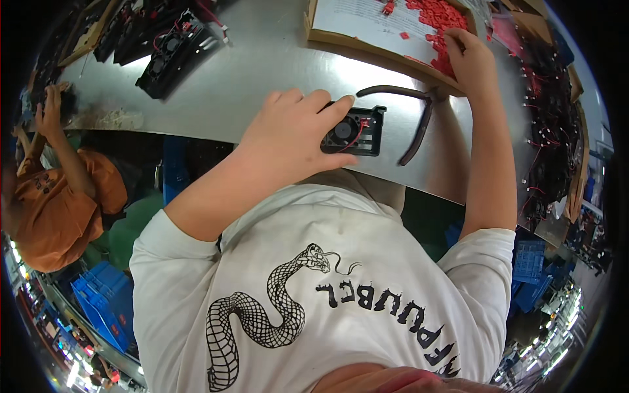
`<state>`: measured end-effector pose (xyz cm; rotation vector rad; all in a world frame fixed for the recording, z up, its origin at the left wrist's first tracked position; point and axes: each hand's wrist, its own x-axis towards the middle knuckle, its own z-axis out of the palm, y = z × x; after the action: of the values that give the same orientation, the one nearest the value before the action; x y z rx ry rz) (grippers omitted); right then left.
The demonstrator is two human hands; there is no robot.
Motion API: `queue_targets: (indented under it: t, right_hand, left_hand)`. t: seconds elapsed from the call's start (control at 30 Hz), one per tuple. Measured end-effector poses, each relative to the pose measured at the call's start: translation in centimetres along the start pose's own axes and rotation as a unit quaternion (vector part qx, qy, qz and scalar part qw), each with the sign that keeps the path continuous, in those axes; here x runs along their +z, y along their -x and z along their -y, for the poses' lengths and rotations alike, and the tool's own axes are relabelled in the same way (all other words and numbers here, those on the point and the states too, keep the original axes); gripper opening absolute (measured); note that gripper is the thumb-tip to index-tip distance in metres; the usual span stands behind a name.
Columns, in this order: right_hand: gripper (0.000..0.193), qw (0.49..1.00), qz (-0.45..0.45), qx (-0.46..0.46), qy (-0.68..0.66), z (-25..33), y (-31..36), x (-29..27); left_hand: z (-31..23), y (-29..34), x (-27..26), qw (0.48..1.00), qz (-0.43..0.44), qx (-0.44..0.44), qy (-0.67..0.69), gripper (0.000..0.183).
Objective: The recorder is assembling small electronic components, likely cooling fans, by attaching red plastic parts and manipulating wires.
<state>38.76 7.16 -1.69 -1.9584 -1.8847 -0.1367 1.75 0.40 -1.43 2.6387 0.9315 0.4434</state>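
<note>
My left hand (295, 128) reaches over a black plastic housing (373, 134) lying on the metal table near its front edge. Its thumb and fingers close round the housing's left part and hide that end. A small black fan (343, 131) sits in the housing, with a red wire running to a red connector (365, 123). At the back right my right hand (470, 60) dips into a shallow cardboard box (380, 51), its fingers bent together at a pile of small red pieces (438, 23). Whatever is between those fingertips is too small to make out.
Dark-handled pliers (427, 114) lie spread on the metal table (262, 65), right of the housing. More black fan housings (171, 52) stand at the back left. Bundled dark wired parts (547, 131) fill the right side. A co-worker in an orange shirt (65, 196) is at the left.
</note>
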Motion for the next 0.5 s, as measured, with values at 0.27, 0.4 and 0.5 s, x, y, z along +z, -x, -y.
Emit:
queue_targets:
  t: [0.27,0.4,0.5]
  right_hand:
    - [0.033,0.976,0.164,-0.124,-0.072,5.0,-2.0,0.0]
    - [0.028,0.944,0.262,-0.2,-0.014,5.0,-4.0,0.6]
    - [0.025,0.947,0.286,-0.145,-0.03,6.0,-3.5,-0.1]
  left_hand:
    - [-0.1,0.2,0.0,1.0,-0.003,-0.003,-0.004,0.074]
    - [-0.3,0.1,0.0,1.0,-0.003,0.0,0.001,0.074]
    - [-0.2,0.1,0.1,1.0,-0.007,-0.003,0.003,0.074]
